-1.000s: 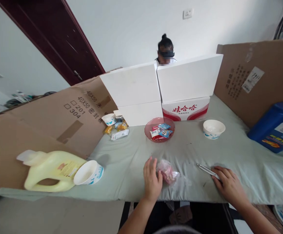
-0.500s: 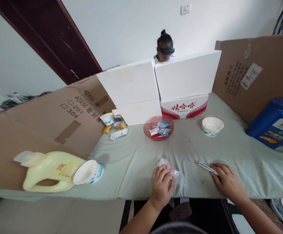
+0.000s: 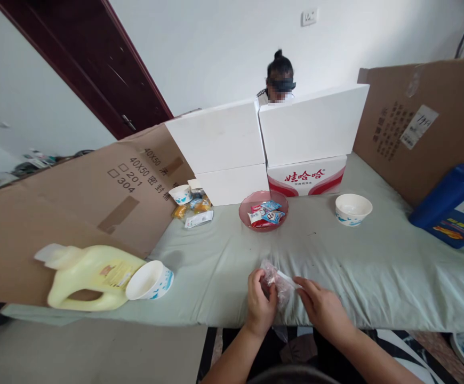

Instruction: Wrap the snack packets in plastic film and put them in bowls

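Near the table's front edge, my left hand [image 3: 261, 301] grips a crinkled clear plastic package [image 3: 283, 293] with something pinkish inside. My right hand [image 3: 325, 308] is closed on a slim, pale utility knife [image 3: 287, 277], held across the top of the package. The knife's far end touches or overlaps the plastic; I cannot tell whether it cuts in. Beyond the hands, a pink translucent bowl [image 3: 243, 217] holds several small packets [image 3: 272, 216] in blue, red and white wrappers.
A white paper bowl [image 3: 353, 209] and blue jug [image 3: 454, 208] stand right. At left, a yellow detergent bottle [image 3: 92, 266] lies beside a tilted paper bowl [image 3: 152, 281]. White boxes [image 3: 224, 138] and cardboard panels [image 3: 132, 197] wall the table; a person [image 3: 280, 74] is behind.
My right hand has picked the utility knife up from the cloth and brought it left to the plastic package. My left hand has turned and now holds the package from its left side.
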### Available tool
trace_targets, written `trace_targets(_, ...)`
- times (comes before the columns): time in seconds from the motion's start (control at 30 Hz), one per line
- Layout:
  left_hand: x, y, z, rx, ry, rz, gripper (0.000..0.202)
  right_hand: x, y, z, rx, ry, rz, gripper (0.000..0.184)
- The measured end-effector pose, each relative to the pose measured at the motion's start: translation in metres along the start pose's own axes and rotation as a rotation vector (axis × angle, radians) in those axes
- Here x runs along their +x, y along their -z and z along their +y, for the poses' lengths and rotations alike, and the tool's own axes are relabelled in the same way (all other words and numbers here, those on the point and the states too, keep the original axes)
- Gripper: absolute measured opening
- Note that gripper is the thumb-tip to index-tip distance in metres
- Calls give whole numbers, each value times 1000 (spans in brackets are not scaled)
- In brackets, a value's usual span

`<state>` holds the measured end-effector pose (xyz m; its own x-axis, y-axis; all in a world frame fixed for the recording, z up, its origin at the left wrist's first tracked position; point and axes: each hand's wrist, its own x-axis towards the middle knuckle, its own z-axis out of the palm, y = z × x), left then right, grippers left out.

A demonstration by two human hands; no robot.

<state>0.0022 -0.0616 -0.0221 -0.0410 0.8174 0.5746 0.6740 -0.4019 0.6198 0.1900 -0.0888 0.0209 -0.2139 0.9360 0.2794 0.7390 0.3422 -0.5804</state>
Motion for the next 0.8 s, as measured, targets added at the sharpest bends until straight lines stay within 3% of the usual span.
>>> trace_targets(0.13,-1,6,-1,28,-29,-45,38,12,-10,-20,-137,-30,-171,29)
trace_targets(0.3,13,26,-9,18,-128,-220,45,-7,22,3,-194,-121,-284,31)
trace_targets(0.37,19,31,-20,-17,-38,-245,38,-21,41,25,-195,-175,-282,34)
trace_targets(0.43,23,33,-34,-91,158,-236,24,-33,57,50,-217,-236,-240,38)
trace_targets(0.5,25,32,-46,-167,343,-218,26,-41,66,75,-247,-293,-182,41)
trace_targets(0.6,25,35,-53,-177,448,-95,23,-43,69,101,-310,-297,-91,41)
trace_targets(0.7,25,46,-41,-95,314,152,14,-37,66,104,-370,-171,118,38)
trace_targets(0.73,24,51,-34,-84,212,178,11,-33,64,97,-362,-120,200,35)
trace_targets(0.8,24,57,-22,-96,-17,81,5,-26,59,75,-281,-24,316,28)
